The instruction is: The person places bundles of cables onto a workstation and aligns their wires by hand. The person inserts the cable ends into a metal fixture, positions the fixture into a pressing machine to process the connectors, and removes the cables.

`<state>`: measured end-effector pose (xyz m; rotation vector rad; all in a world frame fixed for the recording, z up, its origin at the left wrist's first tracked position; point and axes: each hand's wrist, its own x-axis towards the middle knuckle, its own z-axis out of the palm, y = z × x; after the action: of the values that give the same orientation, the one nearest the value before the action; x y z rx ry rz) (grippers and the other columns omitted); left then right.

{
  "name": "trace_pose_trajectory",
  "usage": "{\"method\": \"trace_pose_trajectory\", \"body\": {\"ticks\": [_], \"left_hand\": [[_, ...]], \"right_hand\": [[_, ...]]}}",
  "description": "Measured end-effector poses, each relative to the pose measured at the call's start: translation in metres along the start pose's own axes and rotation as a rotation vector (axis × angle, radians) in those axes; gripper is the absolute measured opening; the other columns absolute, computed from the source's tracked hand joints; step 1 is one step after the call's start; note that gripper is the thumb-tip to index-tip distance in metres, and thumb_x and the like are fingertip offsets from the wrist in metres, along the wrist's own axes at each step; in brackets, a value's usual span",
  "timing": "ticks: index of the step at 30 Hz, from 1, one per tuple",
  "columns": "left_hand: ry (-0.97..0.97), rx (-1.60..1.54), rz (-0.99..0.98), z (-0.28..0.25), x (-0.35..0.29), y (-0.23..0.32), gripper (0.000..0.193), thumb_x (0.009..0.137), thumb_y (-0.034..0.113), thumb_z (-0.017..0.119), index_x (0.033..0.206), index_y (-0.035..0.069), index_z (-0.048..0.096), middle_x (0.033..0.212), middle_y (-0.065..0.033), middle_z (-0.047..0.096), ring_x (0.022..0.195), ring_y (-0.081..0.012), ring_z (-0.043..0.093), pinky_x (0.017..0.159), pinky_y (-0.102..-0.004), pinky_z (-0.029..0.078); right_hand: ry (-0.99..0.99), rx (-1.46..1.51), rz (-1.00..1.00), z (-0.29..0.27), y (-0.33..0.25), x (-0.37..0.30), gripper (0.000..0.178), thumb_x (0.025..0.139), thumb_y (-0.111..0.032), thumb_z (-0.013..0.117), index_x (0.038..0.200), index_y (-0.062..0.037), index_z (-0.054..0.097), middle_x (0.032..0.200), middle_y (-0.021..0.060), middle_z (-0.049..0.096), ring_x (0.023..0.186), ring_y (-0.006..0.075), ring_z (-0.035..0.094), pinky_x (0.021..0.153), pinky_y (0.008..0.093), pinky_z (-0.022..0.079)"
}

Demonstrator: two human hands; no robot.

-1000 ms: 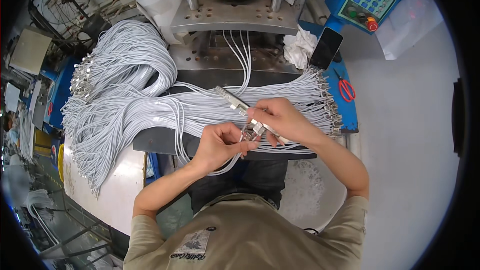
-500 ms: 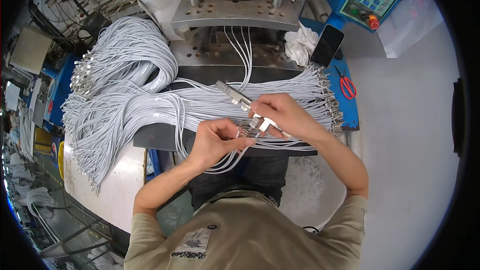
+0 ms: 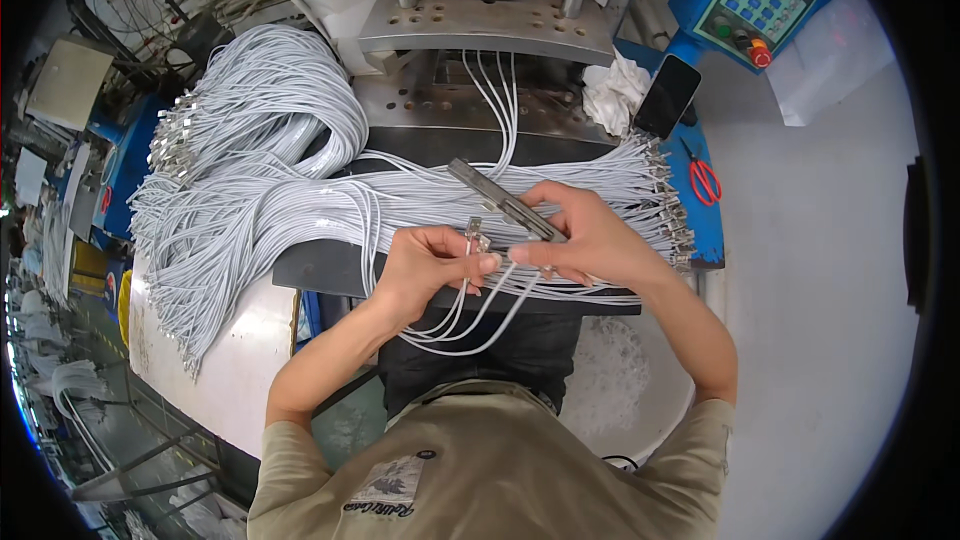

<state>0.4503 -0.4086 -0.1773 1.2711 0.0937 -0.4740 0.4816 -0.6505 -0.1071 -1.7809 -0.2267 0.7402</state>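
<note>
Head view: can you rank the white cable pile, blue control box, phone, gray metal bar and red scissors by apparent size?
White cable pile
Blue control box
Phone and gray metal bar: too alike to rank
Red scissors

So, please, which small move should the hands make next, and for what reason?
Perhaps even up the plugs in the left hand: one appears to stick out farther than another, while the right hand holds the bar close by.

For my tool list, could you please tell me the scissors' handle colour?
The scissors' handles are red, head view.
</note>
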Motion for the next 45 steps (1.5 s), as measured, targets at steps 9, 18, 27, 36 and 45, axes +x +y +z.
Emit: {"method": "trace_pose_trajectory", "body": {"ticks": [9,18,27,36,45], "left_hand": [[-0.047,0.007,0.006,0.002,0.003,-0.004,0.019,0.083,0.012,0.09,0.084,-0.001,0.076,0.079,-0.0086,0.074,0.067,-0.0134,0.07,0.063,-0.026,0.059],[-0.088,0.029,0.003,0.01,-0.01,0.004,0.032,0.105,0.023,0.066,0.107,-0.008,0.075,0.094,-0.0147,0.076,0.079,-0.0212,0.076,0.07,-0.0313,0.065],[-0.221,0.1,-0.071,0.003,-0.005,0.004,0.034,0.107,0.023,0.062,0.114,-0.008,0.073,0.102,-0.0183,0.077,0.088,-0.0247,0.078,0.078,-0.0333,0.066],[-0.229,0.093,-0.11,0.003,-0.001,0.006,0.031,0.106,0.02,0.063,0.116,-0.008,0.073,0.103,-0.0195,0.077,0.092,-0.0254,0.078,0.083,-0.0341,0.066],[-0.209,0.097,-0.152,0.007,0.009,0.006,0.034,0.105,0.02,0.064,0.121,-0.009,0.07,0.107,-0.0199,0.077,0.093,-0.0253,0.078,0.083,-0.0345,0.066]], "right_hand": [[0.003,-0.187,-0.207,0.009,0.024,0.005,0.044,0.088,-0.015,0.083,0.121,-0.0041,0.056,0.07,0.0033,0.068,0.051,0.0046,0.053,0.043,0.0226,0.035],[0.013,-0.066,0.094,0.007,0.016,0.001,0.035,0.091,-0.022,0.082,0.11,-0.0055,0.057,0.065,0.0045,0.066,0.05,0.0065,0.057,0.041,0.0234,0.034],[-0.001,-0.327,-0.143,-0.009,0.028,0.014,0.032,0.089,-0.023,0.084,0.102,-0.0011,0.065,0.072,0.0053,0.068,0.059,0.009,0.059,0.051,0.0256,0.043],[0.233,-0.446,-0.27,-0.022,0.025,0.012,0.036,0.087,-0.035,0.082,0.098,-0.0019,0.076,0.076,0.011,0.069,0.065,0.0215,0.061,0.061,0.036,0.046],[0.154,-0.694,-0.368,-0.026,0.02,0.011,0.031,0.084,-0.021,0.086,0.105,-0.0005,0.077,0.084,0.0079,0.071,0.07,0.015,0.061,0.064,0.0306,0.047]]}}
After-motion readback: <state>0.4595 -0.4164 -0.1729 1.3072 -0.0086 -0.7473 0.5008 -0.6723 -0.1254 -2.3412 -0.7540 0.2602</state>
